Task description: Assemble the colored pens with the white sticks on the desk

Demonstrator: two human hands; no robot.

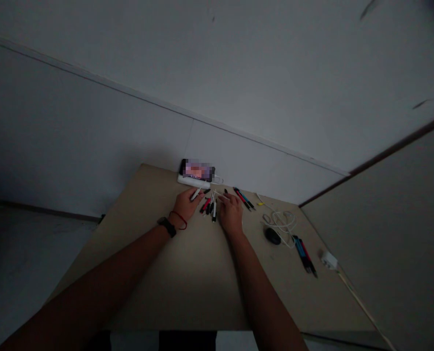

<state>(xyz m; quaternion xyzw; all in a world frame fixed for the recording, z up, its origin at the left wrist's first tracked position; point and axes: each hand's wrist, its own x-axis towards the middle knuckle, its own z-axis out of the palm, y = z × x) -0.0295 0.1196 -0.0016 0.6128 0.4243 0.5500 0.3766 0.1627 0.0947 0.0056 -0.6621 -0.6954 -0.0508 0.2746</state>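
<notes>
The person's left hand (189, 204) is gripping a white pen (195, 194) near the table's (154, 192) far edge, while the right hand (230, 213) is sitting just beside a messy pile of pens (209, 207), fingers curled in narrow, though you can't really tell if it's holding anything. A phone (197, 170) is lying on a white block (193, 181) behind them, and a mouse (273, 236), white cable (280, 225) and more pens (304, 254) are sitting toward the right edge.
</notes>
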